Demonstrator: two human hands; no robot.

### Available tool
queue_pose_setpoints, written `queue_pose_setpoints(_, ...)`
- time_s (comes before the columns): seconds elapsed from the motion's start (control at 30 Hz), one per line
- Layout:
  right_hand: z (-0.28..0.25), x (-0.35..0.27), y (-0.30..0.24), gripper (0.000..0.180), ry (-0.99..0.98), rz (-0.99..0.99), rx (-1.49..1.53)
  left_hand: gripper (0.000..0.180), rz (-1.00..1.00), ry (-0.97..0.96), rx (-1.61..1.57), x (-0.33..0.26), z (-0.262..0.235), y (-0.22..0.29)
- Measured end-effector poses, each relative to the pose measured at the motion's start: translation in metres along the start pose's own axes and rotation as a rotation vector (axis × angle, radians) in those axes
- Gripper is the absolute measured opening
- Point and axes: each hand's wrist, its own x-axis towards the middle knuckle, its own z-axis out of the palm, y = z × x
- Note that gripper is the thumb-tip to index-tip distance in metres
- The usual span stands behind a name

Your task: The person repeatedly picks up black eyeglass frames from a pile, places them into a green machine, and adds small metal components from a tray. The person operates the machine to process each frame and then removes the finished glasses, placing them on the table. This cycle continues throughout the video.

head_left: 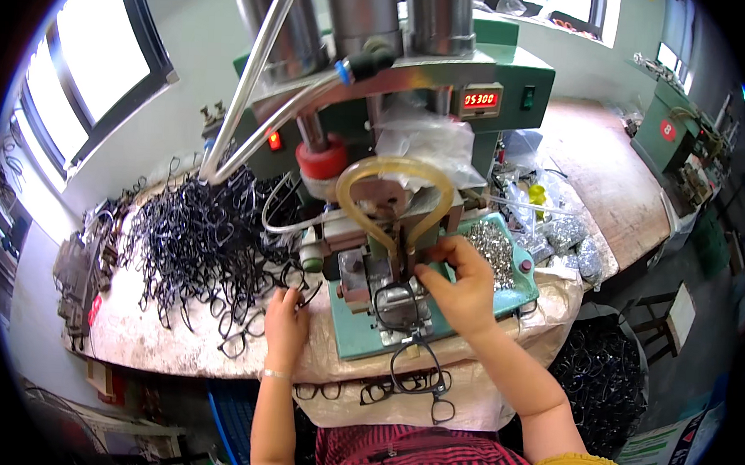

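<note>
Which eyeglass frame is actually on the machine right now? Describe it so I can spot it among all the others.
Start at the green press in the middle of the bench, then drop to its teal base plate. The black eyeglass frame lies there on the metal fixture, beside the right hand. Unlike the tangled pile of black frames near the left hand, it sits alone under the tool head.

The scene is seen from a single wide fisheye view, worn on the head and aimed downward and forward over a workbench (607,185). The green press machine (395,92) is met close up at the centre, its columns cut off by the upper edge. Both forearms are seen entering from the lower edge, with the left hand (286,322) and right hand (461,288) near the middle. Straight edges are bent toward the dark circular rim. No second view is provided.
</note>
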Motion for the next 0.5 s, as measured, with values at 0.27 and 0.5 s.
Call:
queue_pose_setpoints(0.27, 0.014, -0.006, 0.005, 0.045, -0.011, 0.21, 0.353, 0.016, 0.251, 0.529, -1.235, 0.011, -0.065, 0.111)
queue_pose_setpoints(0.5, 0.021, -0.013, -0.03, 0.052, -0.024, 0.173, 0.363, 0.015, 0.463, 0.492, -1.102, 0.055, -0.094, 0.152)
